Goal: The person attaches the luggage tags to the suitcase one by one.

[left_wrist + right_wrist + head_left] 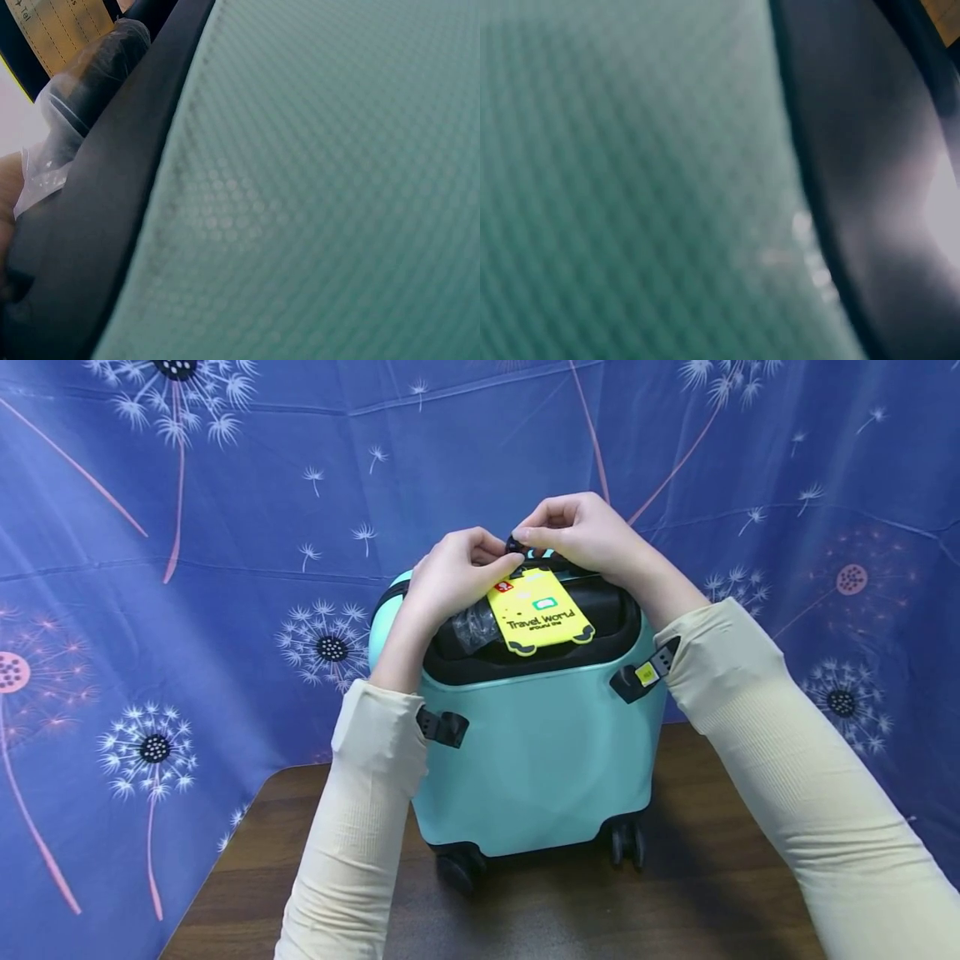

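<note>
A turquoise suitcase [540, 760] stands upright on its wheels. On its black top panel lies a yellow luggage tag [536, 610] printed "Travel World". Above the tag, my left hand [453, 572] and right hand [588, 535] meet at the tag's black strap [514, 547], each pinching it between thumb and fingers. The fingertips hide most of the strap. The lined card side of the tag [64, 30] shows in the left wrist view, beside the plastic-wrapped handle [94, 82]. Mostly the suitcase's textured shell [630, 180] fills the right wrist view.
The suitcase rests on a brown wooden table [570, 910], its black wheels [461, 870] on the tabletop. A blue curtain [247, 635] with dandelion prints hangs close behind and at both sides. Black straps [647, 672] circle the wrists.
</note>
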The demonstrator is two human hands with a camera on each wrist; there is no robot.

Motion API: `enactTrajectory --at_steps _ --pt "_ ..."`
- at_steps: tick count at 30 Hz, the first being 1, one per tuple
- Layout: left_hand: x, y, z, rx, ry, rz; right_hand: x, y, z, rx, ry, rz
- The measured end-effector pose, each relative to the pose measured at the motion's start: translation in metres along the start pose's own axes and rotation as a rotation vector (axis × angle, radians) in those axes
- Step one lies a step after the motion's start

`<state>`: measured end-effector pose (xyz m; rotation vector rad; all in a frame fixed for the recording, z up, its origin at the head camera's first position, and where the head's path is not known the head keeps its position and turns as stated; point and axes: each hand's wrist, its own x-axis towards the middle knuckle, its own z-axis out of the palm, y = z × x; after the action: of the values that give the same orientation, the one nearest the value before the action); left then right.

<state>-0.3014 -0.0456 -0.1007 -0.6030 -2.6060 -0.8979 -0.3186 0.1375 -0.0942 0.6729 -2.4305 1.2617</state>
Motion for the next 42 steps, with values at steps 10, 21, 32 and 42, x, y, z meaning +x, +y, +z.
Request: enactTrajectory --at_steps 10,21,32,42 --pt "-0.0006 0.0013 0.0004 -0.017 -0.005 -0.002 -0.0020 -0.0014 -0.0015 0.004 -0.010 0.010" --pt "-0.0018 -0.0002 -0.0001 0.000 -0.008 0.027 -0.0002 0.0006 -0.0003 0.011 0.008 -0.016" --pt "-0.0008 -0.0012 -0.0006 0.005 -0.009 0.038 -0.0001 -0.0009 0.0005 0.027 -0.004 -0.014" --pt "-0.0005 -0.0016 -0.0008 0.009 -0.027 0.057 0.0012 0.0001 0.0015 0.007 0.034 -0.031"
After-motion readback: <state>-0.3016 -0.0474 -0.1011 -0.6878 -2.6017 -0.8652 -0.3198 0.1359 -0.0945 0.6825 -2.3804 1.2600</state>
